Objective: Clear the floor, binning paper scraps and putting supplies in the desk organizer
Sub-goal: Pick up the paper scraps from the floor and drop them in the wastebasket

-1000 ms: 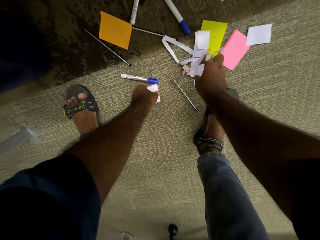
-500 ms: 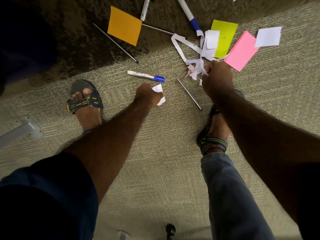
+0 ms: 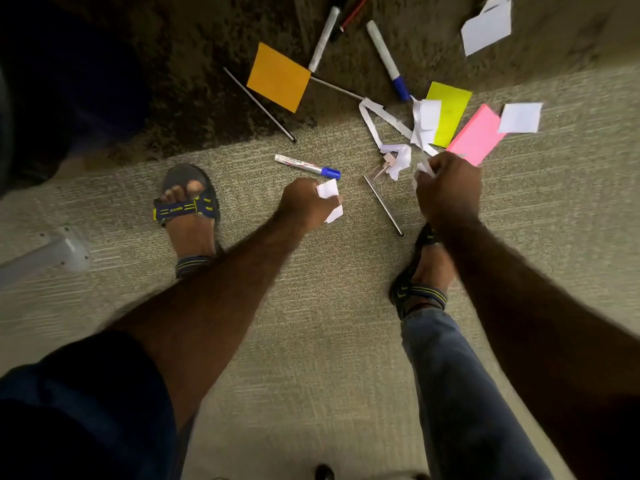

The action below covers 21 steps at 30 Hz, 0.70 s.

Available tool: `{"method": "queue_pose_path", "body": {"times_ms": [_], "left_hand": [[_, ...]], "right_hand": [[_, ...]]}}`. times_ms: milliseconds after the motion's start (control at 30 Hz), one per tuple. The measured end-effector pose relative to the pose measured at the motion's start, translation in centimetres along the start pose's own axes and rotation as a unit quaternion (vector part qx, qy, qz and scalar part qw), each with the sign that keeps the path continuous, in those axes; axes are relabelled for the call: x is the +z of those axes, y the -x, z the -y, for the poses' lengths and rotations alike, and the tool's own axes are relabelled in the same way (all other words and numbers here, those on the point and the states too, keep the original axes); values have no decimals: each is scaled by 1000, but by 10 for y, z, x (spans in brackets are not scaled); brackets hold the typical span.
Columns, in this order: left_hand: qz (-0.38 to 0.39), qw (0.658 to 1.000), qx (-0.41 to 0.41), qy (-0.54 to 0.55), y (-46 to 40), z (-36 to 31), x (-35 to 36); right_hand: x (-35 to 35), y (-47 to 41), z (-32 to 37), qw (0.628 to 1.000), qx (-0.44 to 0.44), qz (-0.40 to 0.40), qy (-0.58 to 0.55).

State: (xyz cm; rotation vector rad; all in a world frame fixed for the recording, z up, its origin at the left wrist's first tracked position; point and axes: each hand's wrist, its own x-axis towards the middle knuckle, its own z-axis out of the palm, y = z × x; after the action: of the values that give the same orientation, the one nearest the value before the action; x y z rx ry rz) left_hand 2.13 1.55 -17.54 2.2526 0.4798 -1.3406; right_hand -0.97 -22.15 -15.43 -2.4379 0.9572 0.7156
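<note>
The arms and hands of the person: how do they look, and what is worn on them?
Both forearms are bare and hairy, with no watch, bracelet, ring or glove visible on the left hand or the right hand. A dark blue short sleeve covers the left upper arm. The right upper arm is too dark at the frame's edge to tell.

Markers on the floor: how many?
3: one on light carpet by the left hand, two on the dark rug. More may lie off-frame.
</note>
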Motion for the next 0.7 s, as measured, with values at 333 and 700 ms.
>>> {"method": "queue_pose_path", "body": {"times_ms": [333, 700], "left_hand": [[-170, 961, 96, 195, 51, -17, -77], [-313, 877, 72, 356, 122, 24, -198]], "right_hand": [[-40, 52, 115, 990, -119, -55, -57], [-61, 139, 288, 955, -224, -74, -177]]}}
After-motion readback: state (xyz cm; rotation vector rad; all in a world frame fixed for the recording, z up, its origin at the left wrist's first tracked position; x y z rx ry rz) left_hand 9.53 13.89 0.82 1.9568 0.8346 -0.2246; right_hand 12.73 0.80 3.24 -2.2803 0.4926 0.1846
